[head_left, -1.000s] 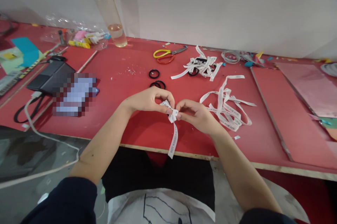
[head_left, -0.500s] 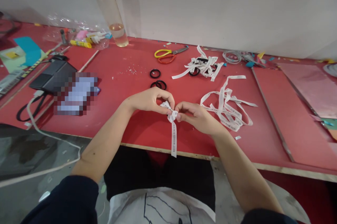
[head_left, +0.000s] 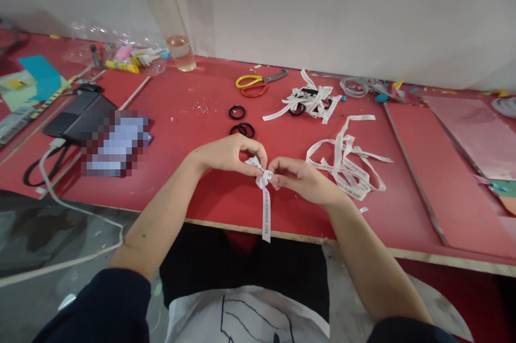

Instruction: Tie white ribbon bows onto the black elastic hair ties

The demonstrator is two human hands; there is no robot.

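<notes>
Between my hands, near the table's front edge, is a white printed ribbon (head_left: 266,214) looped into a small bow shape. One tail, lettered "BEST WISHES FOR YOU", hangs down towards the edge. My left hand (head_left: 234,154) pinches the ribbon's loop from the left with thumb and fingers. From the right, my right hand (head_left: 300,177) pinches it beside the knot, fingertips close to the left ones. Black rings (head_left: 242,129) lie just beyond my left hand. A loose tangle of the same ribbon (head_left: 355,171) rests right of my right hand.
Scissors (head_left: 262,82) with yellow and red handles lie at the back, beside a heap of ribbon pieces (head_left: 314,102). A tall water bottle (head_left: 177,31) stands at the wall. On the left are a black device (head_left: 83,114), a blurred-out phone (head_left: 119,144) and a white cable (head_left: 80,208).
My hands stay in nearly the same place. The right fingertips have shifted very slightly at the ribbon's knot; all else is still.
</notes>
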